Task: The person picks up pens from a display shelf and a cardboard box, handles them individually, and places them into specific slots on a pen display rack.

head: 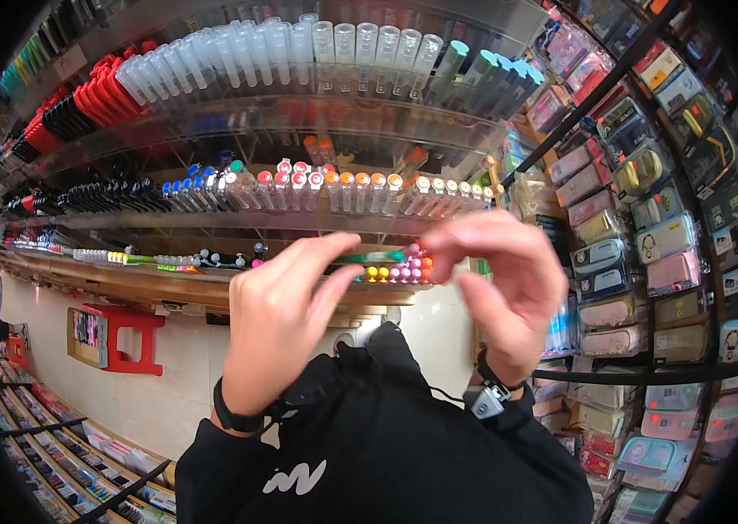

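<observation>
My left hand [290, 298] pinches a slim green pen-like item [372, 257] between thumb and fingers, in front of the lowest display tier. The item lies roughly level, and motion blur hides its details. My right hand [506, 275] is just to the right of the item's end, blurred, with its thumb apart from its curled fingers and nothing visible between them. Behind the item stand small yellow-topped pens [377, 274] and pink-topped pens [406, 272]. Above both hands, orange-capped pens [362, 190] and cream-capped pens [438, 195] stand in a row.
Clear acrylic tiers hold translucent tubes [248, 56] and red pens [104, 92] higher up. Packaged pencil cases [605, 255] hang on a rack at the right, with a black rail [644, 378]. At the left a red stool [140, 340] stands on the floor beside a box of pens [86, 336].
</observation>
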Motion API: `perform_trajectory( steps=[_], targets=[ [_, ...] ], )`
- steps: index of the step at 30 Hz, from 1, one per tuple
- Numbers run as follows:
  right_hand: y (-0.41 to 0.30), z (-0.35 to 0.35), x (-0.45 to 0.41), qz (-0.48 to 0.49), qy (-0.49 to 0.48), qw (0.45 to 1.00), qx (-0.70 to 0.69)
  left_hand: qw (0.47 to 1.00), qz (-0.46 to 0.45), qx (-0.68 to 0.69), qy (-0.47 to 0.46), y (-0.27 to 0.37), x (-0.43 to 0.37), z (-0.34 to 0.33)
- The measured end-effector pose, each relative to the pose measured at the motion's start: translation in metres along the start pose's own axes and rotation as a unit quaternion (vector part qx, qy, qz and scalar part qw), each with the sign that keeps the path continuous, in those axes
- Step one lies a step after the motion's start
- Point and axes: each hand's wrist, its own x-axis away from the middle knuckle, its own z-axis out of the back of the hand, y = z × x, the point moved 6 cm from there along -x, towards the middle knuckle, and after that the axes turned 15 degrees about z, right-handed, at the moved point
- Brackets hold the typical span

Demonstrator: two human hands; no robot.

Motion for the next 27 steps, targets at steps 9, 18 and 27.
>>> perform_trajectory(
  steps=[9,18,27],
  targets=[
    [-0.027,0.065,0.048,0.009,0.171,0.983,-0.069,0.847,-0.477,0.183,0.152,0.146,0.102,0.010],
    [-0.008,0.109,0.155,-0.166,0.274,0.940,-0.119,0.958,-0.243,0.001,0.153,0.045,0.150,0.040],
    [0.084,0.074,0.415,-0.525,0.315,0.764,-0.206,0.883,0.350,0.058,0.308,-0.266,0.290,0.023]
  ],
)
